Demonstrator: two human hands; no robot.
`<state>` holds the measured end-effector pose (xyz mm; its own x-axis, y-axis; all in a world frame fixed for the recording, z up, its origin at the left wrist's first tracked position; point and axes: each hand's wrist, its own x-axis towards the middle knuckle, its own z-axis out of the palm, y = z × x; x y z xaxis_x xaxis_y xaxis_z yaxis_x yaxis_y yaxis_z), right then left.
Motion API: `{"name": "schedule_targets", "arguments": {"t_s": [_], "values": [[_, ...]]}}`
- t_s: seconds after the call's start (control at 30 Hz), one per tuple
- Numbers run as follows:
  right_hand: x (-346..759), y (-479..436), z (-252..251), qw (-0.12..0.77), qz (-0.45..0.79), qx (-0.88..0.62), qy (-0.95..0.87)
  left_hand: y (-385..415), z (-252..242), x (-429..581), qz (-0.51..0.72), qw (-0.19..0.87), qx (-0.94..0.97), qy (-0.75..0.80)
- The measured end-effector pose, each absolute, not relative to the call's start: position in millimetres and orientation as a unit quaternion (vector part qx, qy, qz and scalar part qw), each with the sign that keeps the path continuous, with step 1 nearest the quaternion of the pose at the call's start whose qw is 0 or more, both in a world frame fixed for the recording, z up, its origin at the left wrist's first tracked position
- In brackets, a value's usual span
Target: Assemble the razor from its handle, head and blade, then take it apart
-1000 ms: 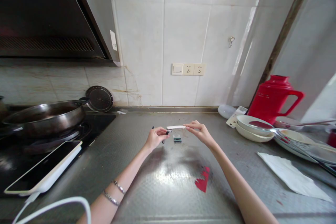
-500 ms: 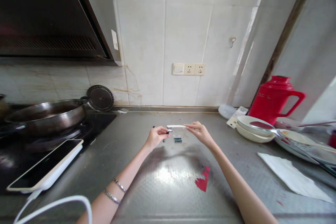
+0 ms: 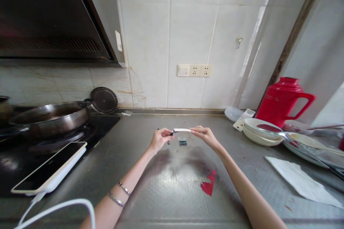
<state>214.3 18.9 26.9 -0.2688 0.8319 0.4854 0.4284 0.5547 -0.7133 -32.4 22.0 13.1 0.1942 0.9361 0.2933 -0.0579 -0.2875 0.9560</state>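
My right hand pinches the right end of a slim white handle-like stick, held level above the counter. In the fingers of my left hand is a small dark piece with a shiny metal part, too small to identify. This piece meets the left end of the white stick; whether the two are joined I cannot tell. Thin black bits show behind and below the left fingers. Between the hands, on the metal counter, lies a small clear pack with dark strips.
To the left are a phone on a white cable and a steel pan on the hob. A red thermos jug, stacked bowls and a white napkin occupy the right. A torn red patch marks the counter.
The white stick's left end and the small dark piece have come together, where a slight offset showed before. The whole view has shifted slightly; both hands keep their pinch.
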Motion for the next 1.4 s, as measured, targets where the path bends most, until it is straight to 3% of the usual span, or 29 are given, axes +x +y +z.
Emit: {"name": "schedule_targets", "arguments": {"t_s": [1.4], "values": [[208.3, 24.9, 15.5, 0.474, 0.235, -0.405, -0.746, 16.2, 19.8, -30.8, 0.527, 0.503, 0.589, 0.349]]}}
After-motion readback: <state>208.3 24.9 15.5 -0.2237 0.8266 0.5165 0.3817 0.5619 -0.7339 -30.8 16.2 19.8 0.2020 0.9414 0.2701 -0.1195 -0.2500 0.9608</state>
